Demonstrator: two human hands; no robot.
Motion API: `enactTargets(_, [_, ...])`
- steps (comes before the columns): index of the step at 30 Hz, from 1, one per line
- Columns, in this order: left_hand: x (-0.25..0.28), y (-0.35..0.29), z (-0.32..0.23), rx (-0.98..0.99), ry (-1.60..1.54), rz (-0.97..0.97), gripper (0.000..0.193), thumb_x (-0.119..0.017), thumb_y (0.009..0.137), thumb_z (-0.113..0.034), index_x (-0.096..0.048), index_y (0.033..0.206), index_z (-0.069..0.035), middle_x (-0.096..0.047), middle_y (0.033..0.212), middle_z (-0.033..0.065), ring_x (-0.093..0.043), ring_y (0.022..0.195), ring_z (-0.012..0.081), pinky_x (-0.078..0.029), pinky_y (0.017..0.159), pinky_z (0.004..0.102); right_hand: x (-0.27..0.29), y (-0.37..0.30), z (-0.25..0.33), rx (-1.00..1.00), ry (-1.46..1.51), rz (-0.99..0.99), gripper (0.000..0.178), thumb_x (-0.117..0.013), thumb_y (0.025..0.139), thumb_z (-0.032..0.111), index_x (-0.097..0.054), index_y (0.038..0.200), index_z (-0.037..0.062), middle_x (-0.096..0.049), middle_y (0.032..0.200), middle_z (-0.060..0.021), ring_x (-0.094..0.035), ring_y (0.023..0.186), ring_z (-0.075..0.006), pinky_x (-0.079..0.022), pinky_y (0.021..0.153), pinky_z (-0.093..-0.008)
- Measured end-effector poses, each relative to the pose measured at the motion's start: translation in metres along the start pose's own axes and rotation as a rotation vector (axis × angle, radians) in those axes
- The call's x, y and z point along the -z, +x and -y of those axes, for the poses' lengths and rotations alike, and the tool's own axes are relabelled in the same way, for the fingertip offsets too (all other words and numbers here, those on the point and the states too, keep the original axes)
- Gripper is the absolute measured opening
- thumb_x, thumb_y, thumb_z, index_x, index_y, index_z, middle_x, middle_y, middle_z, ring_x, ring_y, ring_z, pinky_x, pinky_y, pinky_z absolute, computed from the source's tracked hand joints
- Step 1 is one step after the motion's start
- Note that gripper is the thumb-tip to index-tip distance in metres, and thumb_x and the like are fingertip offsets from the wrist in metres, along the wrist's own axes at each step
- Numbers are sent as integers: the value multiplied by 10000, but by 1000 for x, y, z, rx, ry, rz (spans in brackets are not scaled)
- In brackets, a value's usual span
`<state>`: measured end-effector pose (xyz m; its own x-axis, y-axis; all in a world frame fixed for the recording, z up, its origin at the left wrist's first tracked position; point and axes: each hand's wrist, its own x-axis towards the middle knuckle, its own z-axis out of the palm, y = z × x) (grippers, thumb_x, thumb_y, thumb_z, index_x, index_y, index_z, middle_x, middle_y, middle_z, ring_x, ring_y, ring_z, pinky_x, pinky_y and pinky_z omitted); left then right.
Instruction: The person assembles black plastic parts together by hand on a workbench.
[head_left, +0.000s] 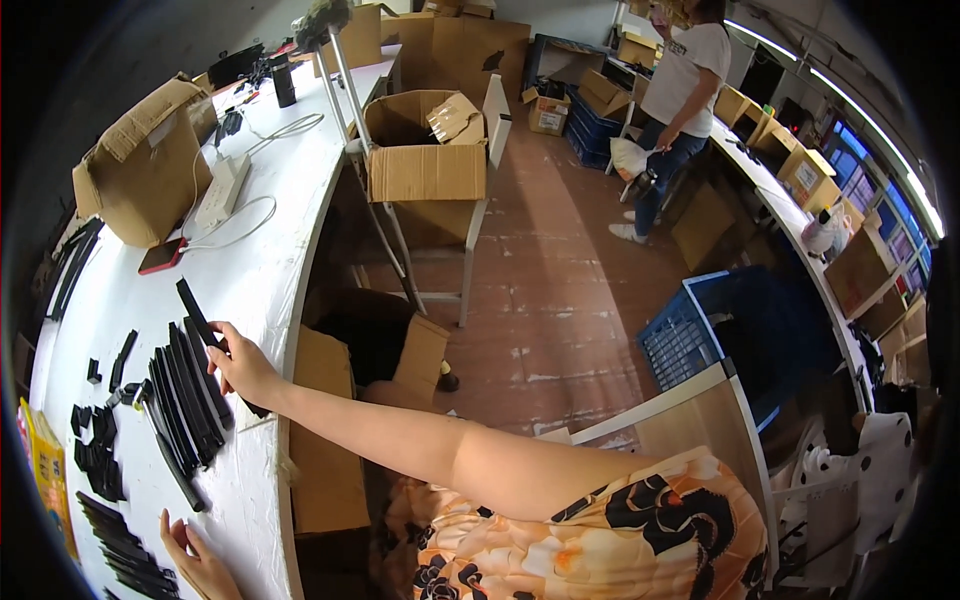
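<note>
Your right hand [243, 366] grips a black strip [194, 308] at the right of the row of strips [186, 395]; your left hand [203, 567], fingers parted, is nearer you than that row.

2 long worktables [270, 260], cardboard boxes [427, 174], a blue crate [682, 345] and black strips [172, 402] mark a workshop.
</note>
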<state>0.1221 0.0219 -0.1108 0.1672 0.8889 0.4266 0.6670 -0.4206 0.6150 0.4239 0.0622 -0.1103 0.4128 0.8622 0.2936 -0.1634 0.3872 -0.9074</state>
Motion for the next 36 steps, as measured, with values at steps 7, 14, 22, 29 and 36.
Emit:
enactTargets(7, [9,-4,-53,129,86,51,377,-480,944,-134,-453,1312,-61,-597,1084,167,-581,978,245,-466,862,337,4,2,-5,-31,10,19,380,-444,945,118,-369,1297,-5,-565,753,-62,-515,458,-103,-443,426,-234])
enactTargets(14, [4,4,4,39,-41,-12,396,-463,945,-47,-437,1337,-93,-586,1019,146,-563,910,208,-458,813,312,-3,8,-3,-19,-1,40,384,-443,947,125,-370,1303,1,-568,746,-56,-512,453,-96,-433,423,-227])
enactTargets(22, [-3,-1,1,27,-68,-17,419,-487,917,-4,-438,1325,-85,-560,968,112,-531,883,177,-451,777,294,2,-1,-3,-52,37,5,381,-454,954,149,-372,1305,25,-581,749,-53,-503,465,-87,-418,433,-217])
enactTargets(29, [16,-5,-43,169,-102,70,395,-496,925,-93,-435,1304,3,-592,1084,216,-578,990,281,-463,877,358,-2,-2,3,-45,4,26,400,-463,947,157,-363,1306,12,-575,728,-50,-526,457,-104,-445,440,-233])
enactTargets(36, [12,-3,-40,160,-93,54,423,-500,932,-111,-398,1327,1,-591,1075,214,-579,977,283,-470,866,355,0,2,-4,-47,-10,41,376,-447,956,134,-375,1298,-4,-575,762,-53,-498,484,-71,-423,443,-214])
